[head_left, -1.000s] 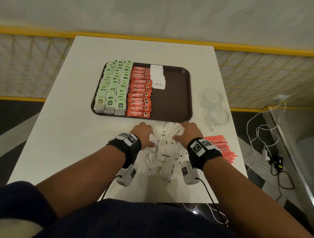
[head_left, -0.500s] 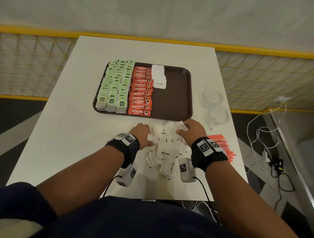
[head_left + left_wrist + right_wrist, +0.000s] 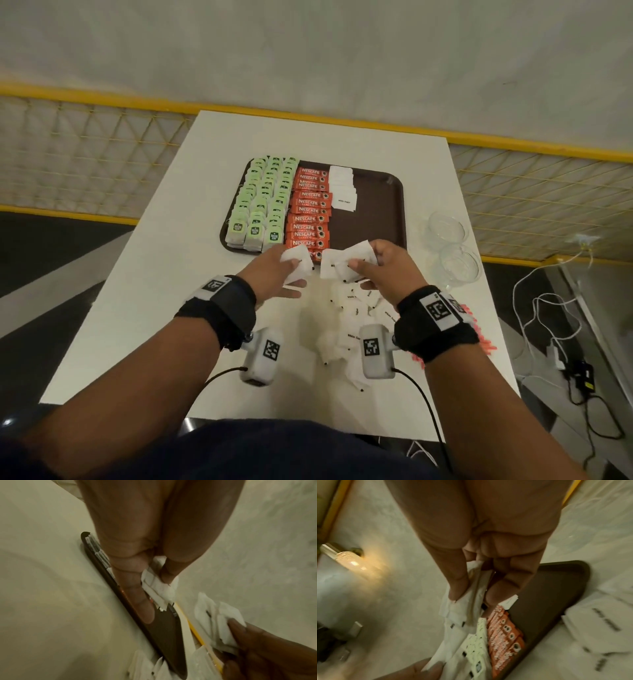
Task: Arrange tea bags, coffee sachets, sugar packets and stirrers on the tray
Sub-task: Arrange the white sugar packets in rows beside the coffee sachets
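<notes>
A brown tray on the white table holds rows of green tea bags, orange coffee sachets and a short stack of white sugar packets. My left hand pinches a few white sugar packets above the tray's near edge. My right hand grips another bunch of sugar packets just to the right. A loose pile of sugar packets lies on the table below both hands. Orange stirrers lie at the right, partly hidden by my right wrist.
Two clear glass cups stand on the table right of the tray. The tray's right half is bare brown. A yellow rail and mesh run behind the table; cables lie on the floor at right.
Both hands have lifted off the loose pile with sugar packets in them and moved forward to the tray's near edge.
</notes>
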### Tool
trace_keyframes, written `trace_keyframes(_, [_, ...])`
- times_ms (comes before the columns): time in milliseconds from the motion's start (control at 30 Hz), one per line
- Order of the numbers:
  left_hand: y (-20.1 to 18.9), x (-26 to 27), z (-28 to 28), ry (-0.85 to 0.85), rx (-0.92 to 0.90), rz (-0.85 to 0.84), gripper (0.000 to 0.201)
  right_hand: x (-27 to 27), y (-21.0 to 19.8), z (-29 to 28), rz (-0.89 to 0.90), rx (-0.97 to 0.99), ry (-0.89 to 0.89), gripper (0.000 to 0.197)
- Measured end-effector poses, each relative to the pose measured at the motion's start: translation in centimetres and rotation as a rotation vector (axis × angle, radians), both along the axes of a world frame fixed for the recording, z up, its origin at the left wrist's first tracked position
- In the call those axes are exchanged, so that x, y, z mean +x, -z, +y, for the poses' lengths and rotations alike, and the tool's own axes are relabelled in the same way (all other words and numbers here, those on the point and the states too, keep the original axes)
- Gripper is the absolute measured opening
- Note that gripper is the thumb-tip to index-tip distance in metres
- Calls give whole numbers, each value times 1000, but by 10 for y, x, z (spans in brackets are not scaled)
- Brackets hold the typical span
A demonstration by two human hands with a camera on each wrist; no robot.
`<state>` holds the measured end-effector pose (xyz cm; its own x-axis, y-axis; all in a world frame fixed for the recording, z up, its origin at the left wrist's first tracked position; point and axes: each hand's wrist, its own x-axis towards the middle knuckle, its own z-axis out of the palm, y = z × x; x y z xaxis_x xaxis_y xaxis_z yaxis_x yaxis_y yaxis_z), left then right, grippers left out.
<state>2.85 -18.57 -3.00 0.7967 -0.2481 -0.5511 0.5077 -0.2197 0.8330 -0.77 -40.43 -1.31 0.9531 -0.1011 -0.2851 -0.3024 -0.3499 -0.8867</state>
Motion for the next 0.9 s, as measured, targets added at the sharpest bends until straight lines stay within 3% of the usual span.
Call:
trace_keyframes(167, [-25,3,24,-44,-246,13,28,22,-24,44,-39,57,-86,14])
trace_keyframes(333, [-48,15,43,-104,-458,65,31,44,-27,75,-132,-42,-46,19])
trace_keyframes(633, [-48,35,50,-114,-489,25,40,58,-29,104,-121,32,0,27])
trace_keyframes(900, [-34,55,33,-129,-438,-54,42,74,-29,78,-110,-117,127,24])
